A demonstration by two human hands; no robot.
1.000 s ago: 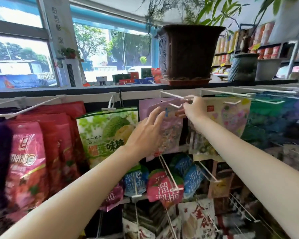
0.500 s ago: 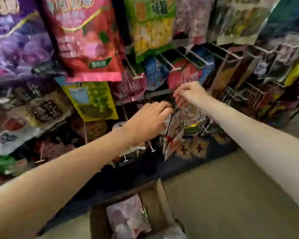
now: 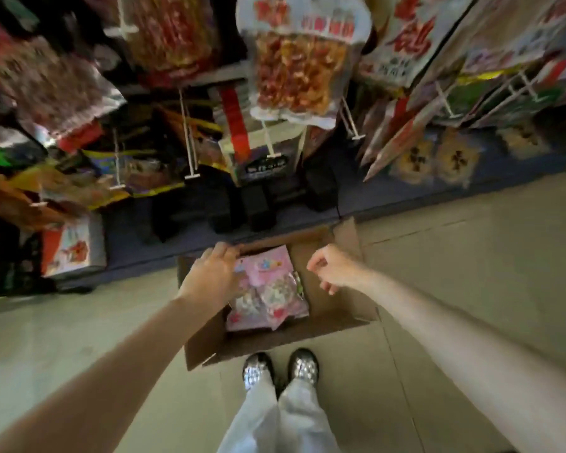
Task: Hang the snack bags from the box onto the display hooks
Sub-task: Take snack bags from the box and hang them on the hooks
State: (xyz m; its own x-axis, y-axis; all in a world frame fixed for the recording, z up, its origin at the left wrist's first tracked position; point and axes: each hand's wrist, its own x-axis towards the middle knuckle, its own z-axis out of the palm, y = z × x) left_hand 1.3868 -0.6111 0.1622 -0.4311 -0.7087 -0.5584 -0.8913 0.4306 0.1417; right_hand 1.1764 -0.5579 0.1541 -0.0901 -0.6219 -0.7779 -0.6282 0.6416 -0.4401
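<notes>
The display rack (image 3: 406, 93) fills the whole upper part of the scene, crowded with hanging packets on white display hooks (image 3: 190, 145); one clear bag of orange-red snacks (image 3: 294, 67) hangs front and centre; below it the pale floor (image 3: 455, 256) runs out to the right; on that floor, just in front of the rack's base, sits an open cardboard box (image 3: 206, 341) with its flaps spread; inside lie the pink snack bags (image 3: 268, 289), heaped together; the person's silver shoes (image 3: 280, 367) stand right behind the box; the left hand (image 3: 214, 273) reaches over the box's left side, fingers loose and grasping nothing; the right hand (image 3: 332, 268) hovers over the box's right side, fingers lightly curled, empty.
</notes>
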